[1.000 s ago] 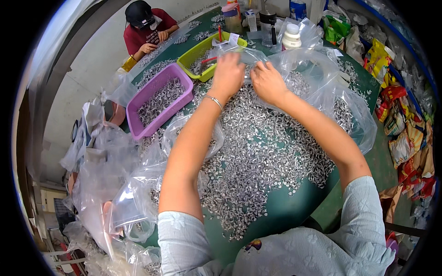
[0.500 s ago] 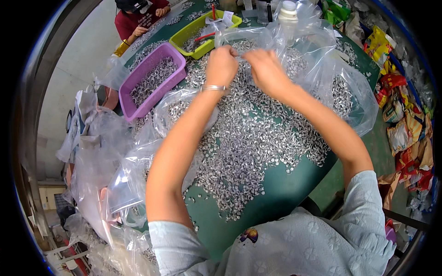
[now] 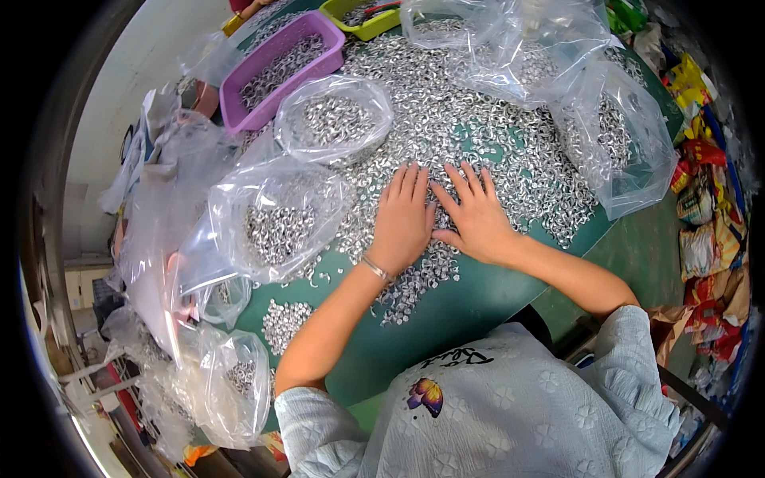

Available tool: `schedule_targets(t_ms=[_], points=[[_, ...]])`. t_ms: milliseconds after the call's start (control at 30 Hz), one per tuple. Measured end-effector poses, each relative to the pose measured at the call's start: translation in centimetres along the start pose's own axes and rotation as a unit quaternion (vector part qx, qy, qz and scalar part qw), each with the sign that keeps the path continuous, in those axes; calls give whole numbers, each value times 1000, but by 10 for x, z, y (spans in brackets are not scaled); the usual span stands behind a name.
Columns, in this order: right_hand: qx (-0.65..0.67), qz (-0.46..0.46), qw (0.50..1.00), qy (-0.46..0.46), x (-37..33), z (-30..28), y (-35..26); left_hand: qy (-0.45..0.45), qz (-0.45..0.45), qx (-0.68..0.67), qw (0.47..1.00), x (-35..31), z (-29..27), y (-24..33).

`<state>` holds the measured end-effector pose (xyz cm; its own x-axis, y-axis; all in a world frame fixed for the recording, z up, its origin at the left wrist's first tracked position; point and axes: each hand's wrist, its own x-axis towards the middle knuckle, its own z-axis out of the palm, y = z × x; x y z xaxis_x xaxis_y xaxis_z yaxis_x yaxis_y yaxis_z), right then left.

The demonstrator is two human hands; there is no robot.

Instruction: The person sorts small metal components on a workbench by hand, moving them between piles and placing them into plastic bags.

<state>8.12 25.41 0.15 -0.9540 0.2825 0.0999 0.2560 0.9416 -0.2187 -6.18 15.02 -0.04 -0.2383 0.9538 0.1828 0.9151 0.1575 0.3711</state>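
Both hands lie palm down, side by side, on a wide spread of small curved silvery metal pieces [image 3: 470, 111] covering much of the green table. My left hand [image 3: 404, 217] has its fingers stretched forward onto the pieces, with a bangle at the wrist. My right hand [image 3: 475, 215] rests just beside it, fingers spread, its thumb near the left hand. Neither is gripping anything that I can see. To the left of my left hand, an open clear plastic bag [image 3: 275, 215] holds more of the metal pieces. Another open bag [image 3: 335, 119] of them stands behind it.
A purple basket [image 3: 231, 103] of metal pieces stands at the far left, a yellow-green basket [image 3: 370, 30] beyond it. Clear bags [image 3: 629, 151] with pieces lie at right. A small separate heap [image 3: 285, 325] sits near the left edge. Colourful packaging [image 3: 701, 239] is piled beside the table.
My hands have come back from the far side of the table, near the bags, and now lie flat on the metal pieces closer to me. The view has tilted nearer.
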Motion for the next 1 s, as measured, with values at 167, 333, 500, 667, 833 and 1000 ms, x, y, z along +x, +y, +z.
schedule_targets(t_ms=[167,333,500,667,833,1000], points=[[129,-50,990,10,-17,6,-22,9,-29,42,999,-52,-4,18],[115,-165,980,-9,-36,2,-30,-18,-130,61,989,-107,-9,51],[66,-187,980,-9,-41,10,-29,-31,-158,64,985,-141,-7,59],[16,-136,989,57,-16,16,-2,37,-147,88,985,-131,-5,33],[-16,-50,994,98,0,7,10,49,-158,13,986,-133,-18,37],[135,-46,981,128,9,-2,-15,77,-144,-65,984,-151,-32,48]])
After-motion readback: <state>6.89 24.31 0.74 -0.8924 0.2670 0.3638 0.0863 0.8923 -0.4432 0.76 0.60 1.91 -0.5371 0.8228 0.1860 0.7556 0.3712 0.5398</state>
